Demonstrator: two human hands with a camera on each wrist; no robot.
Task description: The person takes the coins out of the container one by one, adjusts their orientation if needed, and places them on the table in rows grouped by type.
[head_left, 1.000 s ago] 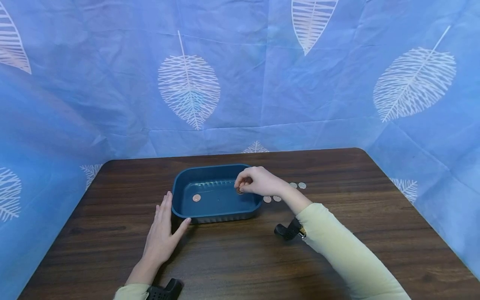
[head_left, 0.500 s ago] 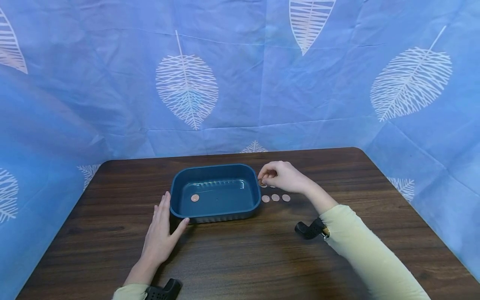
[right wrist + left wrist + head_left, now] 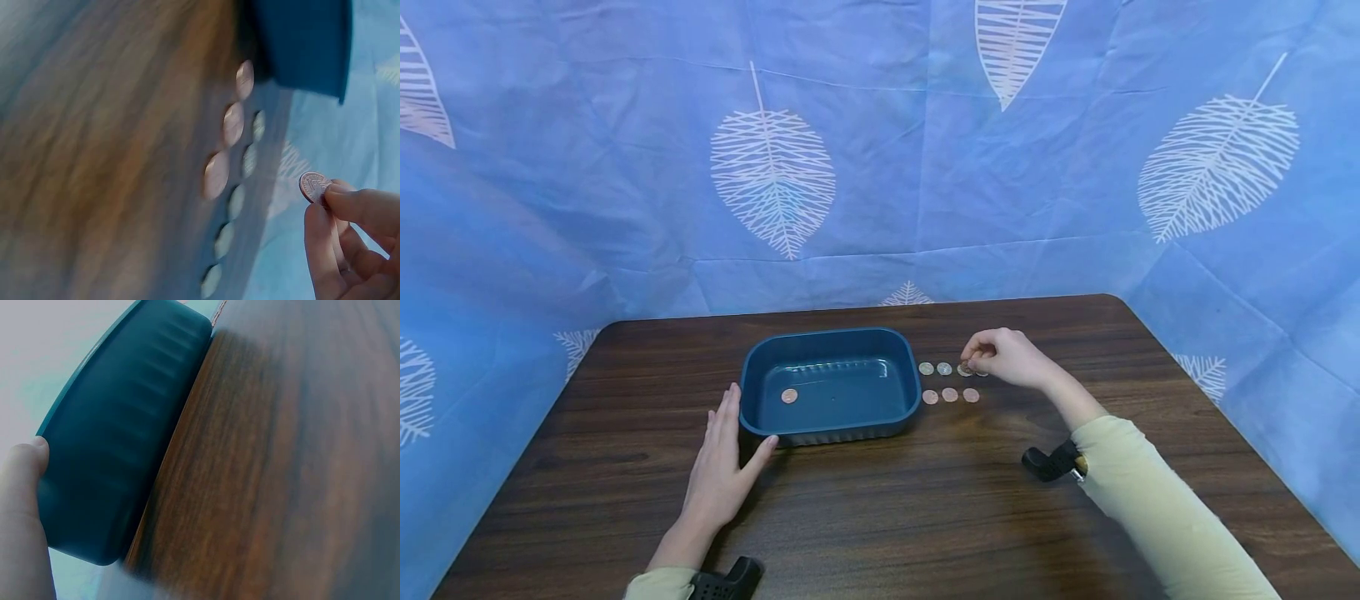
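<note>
Fingers (image 3: 350,206) pinching round copper coin (image 3: 314,186), ribbed blue tray (image 3: 831,385), woodgrain table (image 3: 925,500)

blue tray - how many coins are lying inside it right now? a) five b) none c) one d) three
c: the head view shows a single copper coin on the floor of the blue tray, while the other coins lie in rows on the table to its right.

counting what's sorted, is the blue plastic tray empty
No, one copper-coloured coin lies on the floor of the blue plastic tray.
</note>
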